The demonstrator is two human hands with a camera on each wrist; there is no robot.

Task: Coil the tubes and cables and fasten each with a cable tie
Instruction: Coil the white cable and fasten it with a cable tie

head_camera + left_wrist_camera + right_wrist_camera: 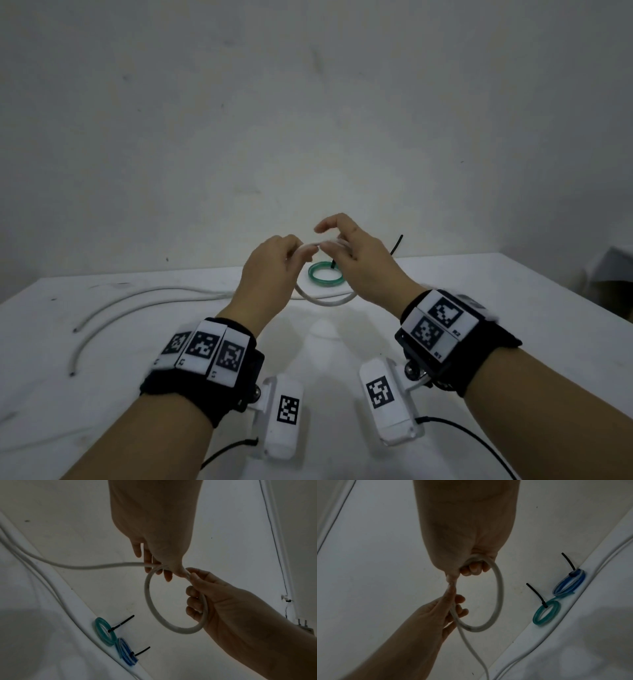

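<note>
A white cable is bent into one round loop (148,601) held above the table between both hands. My left hand (281,260) pinches the loop where the cable crosses itself, fingers (154,566) curled round it. My right hand (346,248) grips the loop's other side, with its fingers (193,599) wrapped round the cable. The loop (499,588) hangs below the hands. The cable's free length (137,301) trails left across the table in two strands. A green coil (325,275) and a blue coil (126,651) lie tied with black cable ties (121,624).
The white table (479,325) meets a pale wall just behind the coils. The green coil (546,614) and the blue coil (570,584) sit side by side at the far edge. Black wrist-camera leads (472,442) run near the front edge.
</note>
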